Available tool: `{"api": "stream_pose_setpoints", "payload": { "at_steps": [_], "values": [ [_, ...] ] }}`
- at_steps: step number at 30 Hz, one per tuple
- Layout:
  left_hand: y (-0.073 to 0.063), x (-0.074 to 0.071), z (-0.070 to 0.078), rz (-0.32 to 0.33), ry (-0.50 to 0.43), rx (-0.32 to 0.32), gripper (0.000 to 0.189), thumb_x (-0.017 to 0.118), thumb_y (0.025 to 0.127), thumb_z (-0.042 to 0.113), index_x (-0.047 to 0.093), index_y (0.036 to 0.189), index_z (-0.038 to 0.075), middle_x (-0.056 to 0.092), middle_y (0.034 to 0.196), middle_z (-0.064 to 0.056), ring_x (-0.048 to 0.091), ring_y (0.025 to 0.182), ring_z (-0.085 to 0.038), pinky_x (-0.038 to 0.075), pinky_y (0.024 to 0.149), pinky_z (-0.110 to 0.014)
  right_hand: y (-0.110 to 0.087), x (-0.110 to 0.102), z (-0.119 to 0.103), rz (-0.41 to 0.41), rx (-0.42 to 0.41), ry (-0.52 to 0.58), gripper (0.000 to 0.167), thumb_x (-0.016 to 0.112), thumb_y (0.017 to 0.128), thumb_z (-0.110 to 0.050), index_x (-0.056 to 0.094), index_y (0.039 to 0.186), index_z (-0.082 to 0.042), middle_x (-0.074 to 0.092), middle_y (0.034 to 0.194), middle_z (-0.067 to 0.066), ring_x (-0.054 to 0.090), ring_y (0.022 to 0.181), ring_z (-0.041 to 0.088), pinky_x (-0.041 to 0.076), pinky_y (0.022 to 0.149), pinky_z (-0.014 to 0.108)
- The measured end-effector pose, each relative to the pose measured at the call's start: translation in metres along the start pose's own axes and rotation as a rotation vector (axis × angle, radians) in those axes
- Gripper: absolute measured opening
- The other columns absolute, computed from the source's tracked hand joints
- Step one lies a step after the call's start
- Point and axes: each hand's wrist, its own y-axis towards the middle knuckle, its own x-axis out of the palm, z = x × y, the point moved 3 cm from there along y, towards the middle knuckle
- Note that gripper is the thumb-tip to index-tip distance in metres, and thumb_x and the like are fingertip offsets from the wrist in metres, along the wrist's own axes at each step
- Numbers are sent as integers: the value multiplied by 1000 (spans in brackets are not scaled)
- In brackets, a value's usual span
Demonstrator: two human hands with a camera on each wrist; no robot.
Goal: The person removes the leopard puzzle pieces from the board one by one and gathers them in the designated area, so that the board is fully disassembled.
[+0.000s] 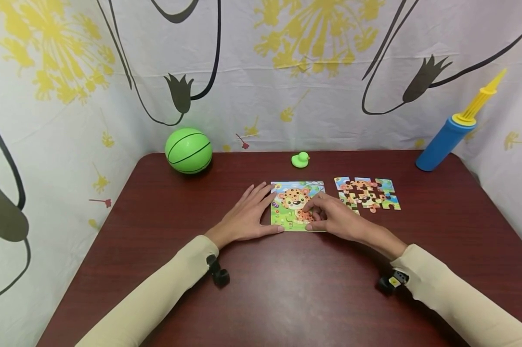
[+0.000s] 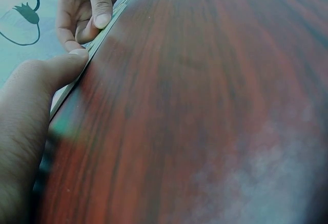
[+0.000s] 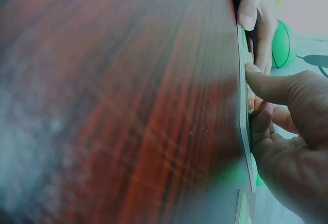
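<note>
A square jigsaw board [image 1: 282,187] printed with a spotted leopard cub lies flat on the table. My left hand [image 1: 252,212] rests along its left side, fingers stretched out at the upper corner and thumb at the lower edge. My right hand [image 1: 336,217] is over the lower right part, fingers bent, thumb down by the front edge. What its fingertips work on is hidden, and I cannot tell whether they pinch a piece. A jigsaw piece outline [image 1: 289,220] shows near the lower left of the picture. In the right wrist view the right thumb [image 3: 269,85] touches the board's edge.
Several loose jigsaw pieces [image 1: 368,198] lie grouped right of the board. Behind it sits a green toy duck [image 1: 300,160]. A green ball [image 1: 189,151] stands at the back left, and a blue and yellow hand pump [image 1: 446,142] leans at the back right against patterned cloth.
</note>
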Motion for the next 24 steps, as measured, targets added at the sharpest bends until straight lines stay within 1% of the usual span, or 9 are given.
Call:
{"api": "stream_pose_setpoints", "payload": {
  "at_steps": [5,12,15,18,21,24],
  "values": [
    [0,0,0,-1,-5,1,107,59,96,83,35,174,12,22,183,-9,10,171,-27,1,137,-46,0,0,0,7,-6,18,32,89,96,-14,72,122,-6,57,93,3,53,80,16,47,72,31],
    [0,-1,0,0,-1,5,107,59,97,82,35,174,12,22,183,-9,10,171,-28,2,137,-47,0,0,-1,27,-24,43,33,90,94,-10,69,119,-8,59,90,3,55,78,15,48,70,32],
    [0,-1,0,0,0,7,107,59,97,82,35,174,12,21,183,-9,10,171,-28,1,137,-47,0,0,-2,23,-11,78,26,86,97,-9,69,118,-8,63,94,2,59,78,16,51,70,31],
    [0,-1,0,-1,0,10,107,59,97,82,35,174,12,21,183,-9,9,171,-28,1,137,-47,0,0,-2,12,-7,128,19,80,102,-7,70,119,-8,69,97,1,66,79,17,56,70,32],
    [0,-1,0,-1,7,11,107,58,97,83,34,174,12,21,183,-10,9,171,-28,2,137,-47,0,0,-3,9,-12,164,15,76,105,-6,71,119,-7,72,95,3,70,78,18,60,70,33],
    [0,-1,0,-1,14,11,108,57,97,83,34,174,12,21,183,-10,9,171,-28,2,137,-47,0,0,-4,26,-5,178,11,73,107,-7,72,118,-7,73,94,5,70,77,20,60,69,33]
  ]
}}
